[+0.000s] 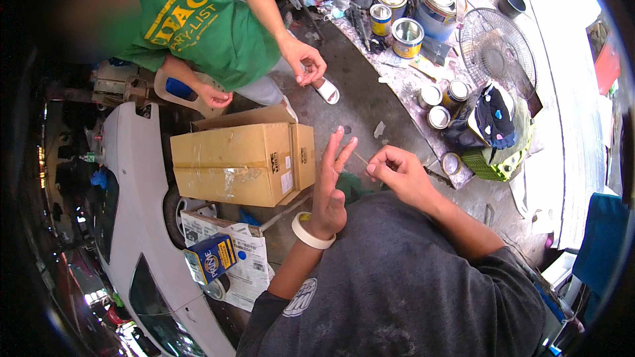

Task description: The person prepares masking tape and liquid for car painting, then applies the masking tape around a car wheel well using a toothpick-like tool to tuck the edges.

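Fingers of the person's right hand [401, 173] pinched a thin pale stick [360, 158] — its far end just beside the left hand [327, 188], contact impossible to tell. Left fingers stood straight and released, a masking tape roll [308, 236] around that wrist — a cardboard box [221, 164] lay leftward.

Spotty table [405, 84]: many round cans [407, 41] standing close together | Grey floor [354, 76]: pale scrap [379, 129] | Newspaper [248, 284]: blue-and-yellow tin [215, 256], little blue round thing [242, 255]

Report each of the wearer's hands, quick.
Left hand: open, pale ring around its wrist.
Right hand: closed, pinching a thin pale strip.
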`<state>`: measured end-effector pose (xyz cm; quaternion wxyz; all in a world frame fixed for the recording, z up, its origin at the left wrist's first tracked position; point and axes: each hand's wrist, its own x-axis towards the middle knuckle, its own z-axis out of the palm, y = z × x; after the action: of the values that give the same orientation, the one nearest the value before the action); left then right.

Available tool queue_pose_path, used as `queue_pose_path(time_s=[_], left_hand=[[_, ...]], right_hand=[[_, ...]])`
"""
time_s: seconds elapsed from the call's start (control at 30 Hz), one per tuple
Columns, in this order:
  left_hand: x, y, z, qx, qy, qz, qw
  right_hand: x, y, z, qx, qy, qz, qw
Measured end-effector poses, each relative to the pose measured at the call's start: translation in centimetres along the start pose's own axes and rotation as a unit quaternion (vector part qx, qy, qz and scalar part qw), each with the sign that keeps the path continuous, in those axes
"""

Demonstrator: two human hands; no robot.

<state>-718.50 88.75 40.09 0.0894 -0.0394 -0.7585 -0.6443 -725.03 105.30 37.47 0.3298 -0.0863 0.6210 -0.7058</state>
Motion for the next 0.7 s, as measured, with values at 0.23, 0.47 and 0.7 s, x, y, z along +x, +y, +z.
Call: queue_pose_path(time_s=[0.23, 0.47, 0.7], left_hand=[[-0.3, -0.1, 0.0, -0.183, 0.124, -0.079, 0.972], [-3.2, -1.6, -1.2, -0.197, 0.25, -0.118, 0.94], [-8.8, -1.9, -3.4, -0.184, 0.318, -0.133, 0.921]], right_hand=[[0.0, -0.5, 0.4, -0.122, 0.037, -0.172, 0.977], [1.0, -1.2, 1.7, -0.191, -0.011, -0.244, 0.951], [2.6, -0.5, 6.3, -0.222, -0.103, -0.287, 0.926]])
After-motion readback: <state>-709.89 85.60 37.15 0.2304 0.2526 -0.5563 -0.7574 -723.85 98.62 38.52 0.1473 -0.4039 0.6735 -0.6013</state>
